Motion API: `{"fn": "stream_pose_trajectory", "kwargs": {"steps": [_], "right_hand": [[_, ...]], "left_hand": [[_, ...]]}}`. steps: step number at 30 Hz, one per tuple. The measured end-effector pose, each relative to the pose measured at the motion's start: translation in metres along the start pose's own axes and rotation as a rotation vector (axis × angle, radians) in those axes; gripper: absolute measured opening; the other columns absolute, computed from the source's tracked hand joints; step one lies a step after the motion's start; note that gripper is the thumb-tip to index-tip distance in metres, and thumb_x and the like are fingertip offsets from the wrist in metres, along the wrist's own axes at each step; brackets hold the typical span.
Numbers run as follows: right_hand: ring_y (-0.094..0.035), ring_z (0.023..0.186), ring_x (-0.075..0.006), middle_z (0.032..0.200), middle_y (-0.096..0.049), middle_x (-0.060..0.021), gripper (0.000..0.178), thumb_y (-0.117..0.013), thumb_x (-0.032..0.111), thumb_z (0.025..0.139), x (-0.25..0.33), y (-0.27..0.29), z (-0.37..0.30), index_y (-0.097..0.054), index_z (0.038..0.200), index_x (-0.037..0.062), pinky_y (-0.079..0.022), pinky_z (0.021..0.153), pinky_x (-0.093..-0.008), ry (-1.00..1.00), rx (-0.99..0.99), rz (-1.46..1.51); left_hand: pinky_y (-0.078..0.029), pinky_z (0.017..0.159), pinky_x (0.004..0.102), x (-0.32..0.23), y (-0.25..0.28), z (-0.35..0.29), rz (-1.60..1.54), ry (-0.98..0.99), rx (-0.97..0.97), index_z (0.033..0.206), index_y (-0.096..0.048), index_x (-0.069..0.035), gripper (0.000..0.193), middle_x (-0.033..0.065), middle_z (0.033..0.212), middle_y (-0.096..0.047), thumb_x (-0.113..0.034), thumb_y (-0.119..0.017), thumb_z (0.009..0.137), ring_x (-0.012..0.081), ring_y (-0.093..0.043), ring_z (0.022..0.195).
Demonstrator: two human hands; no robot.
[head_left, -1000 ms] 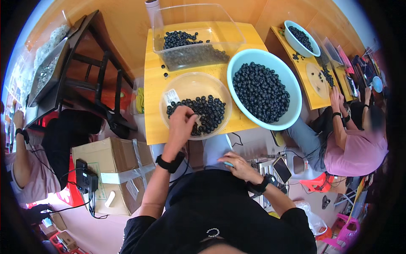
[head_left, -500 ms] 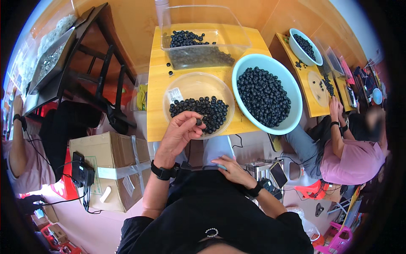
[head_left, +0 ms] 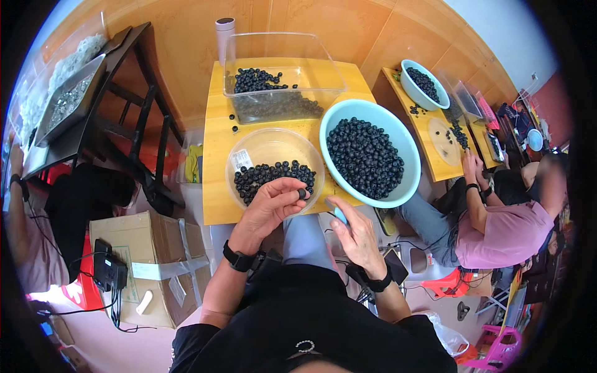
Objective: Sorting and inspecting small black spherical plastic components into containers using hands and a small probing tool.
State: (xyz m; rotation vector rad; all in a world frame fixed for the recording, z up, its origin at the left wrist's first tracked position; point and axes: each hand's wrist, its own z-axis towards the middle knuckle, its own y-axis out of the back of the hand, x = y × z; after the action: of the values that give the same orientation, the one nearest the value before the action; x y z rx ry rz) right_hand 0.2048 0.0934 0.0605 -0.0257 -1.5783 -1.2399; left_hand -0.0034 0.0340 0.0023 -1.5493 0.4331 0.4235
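Right hand [head_left: 359,241] up off the lap since half a second ago, now level with the near edge of the yellow worktop [head_left: 214,168]; left hand [head_left: 264,211] has edged rightward across the round dish. Two hands that were well apart now nearly meet: one piece and one tool, close together with a gap between.

Clock face centred on the dish, 12 o'clock away from the wearer. Large to small:

- Worktop carries the containers.
- Clear bin [head_left: 333,81], at 12 o'clock: dark round pieces gathered mostly to its left.
- Pale blue basin [head_left: 410,155], between 2 and 3 o'clock: holds a broad heap of like pieces.
- Round dish [head_left: 277,138]: pieces bunched in its near half, white label at 10 o'clock.
- Right hand, outside the dish between 4 and 5 o'clock: fingers closed around a small tool [head_left: 340,215] with a light blue part; its exact kind cannot be told.
- Left hand, reaching in from 6 o'clock: thumb and fingers pinching a single dark piece [head_left: 302,193], held between 4 and 5 o'clock, seen against the dish.
- Two stray pieces [head_left: 235,128] beyond the rim, between 10 and 11 o'clock.
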Motion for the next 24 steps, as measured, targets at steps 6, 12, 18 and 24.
{"fn": "stream_pose_trajectory", "kwargs": {"steps": [6, 12, 18, 24], "right_hand": [[-0.053, 0.063, -0.0225, 0.07, -0.051, -0.0095, 0.026, -0.056, 0.009, 0.084, 0.019, 0.0, 0.014, -0.061, 0.109, 0.0029, -0.042, 0.06, -0.0343, 0.17, -0.153, -0.211], [-0.048, 0.053, -0.0202, 0.068, -0.048, -0.0078, 0.029, -0.064, 0.005, 0.079, 0.018, -0.006, 0.02, -0.063, 0.108, 0.0042, -0.039, 0.05, -0.0327, 0.24, -0.236, -0.258], [-0.048, 0.051, -0.019, 0.067, -0.049, -0.0077, 0.028, -0.063, 0.006, 0.08, 0.02, -0.009, 0.024, -0.063, 0.107, 0.0029, -0.039, 0.049, -0.0313, 0.227, -0.192, -0.264], [-0.052, 0.052, -0.025, 0.068, -0.054, -0.0097, 0.028, -0.063, 0.012, 0.082, 0.011, -0.012, 0.024, -0.063, 0.109, 0.0065, -0.041, 0.05, -0.0353, 0.143, -0.234, -0.061]], "left_hand": [[-0.056, 0.074, 0.0234, 0.002, -0.003, -0.004, -0.015, -0.024, -0.013, 0.105, -0.06, -0.001, 0.02, 0.0118, 0.094, -0.066, -0.004, -0.06, 0.086, 0.0144, -0.066, 0.08], [-0.056, 0.074, 0.0234, 0.005, -0.001, -0.006, -0.046, -0.029, -0.035, 0.105, -0.06, -0.001, 0.02, 0.0099, 0.094, -0.066, -0.004, -0.06, 0.086, 0.0141, -0.066, 0.081], [-0.055, 0.074, 0.0231, 0.006, 0.003, -0.007, -0.068, -0.037, -0.058, 0.105, -0.06, -0.002, 0.02, 0.0085, 0.094, -0.066, -0.003, -0.06, 0.086, 0.0132, -0.065, 0.08], [-0.056, 0.072, 0.0224, 0.008, 0.004, -0.004, -0.104, -0.015, -0.059, 0.105, -0.057, -0.001, 0.019, 0.0108, 0.094, -0.064, -0.003, -0.059, 0.086, 0.0128, -0.064, 0.079]]}}
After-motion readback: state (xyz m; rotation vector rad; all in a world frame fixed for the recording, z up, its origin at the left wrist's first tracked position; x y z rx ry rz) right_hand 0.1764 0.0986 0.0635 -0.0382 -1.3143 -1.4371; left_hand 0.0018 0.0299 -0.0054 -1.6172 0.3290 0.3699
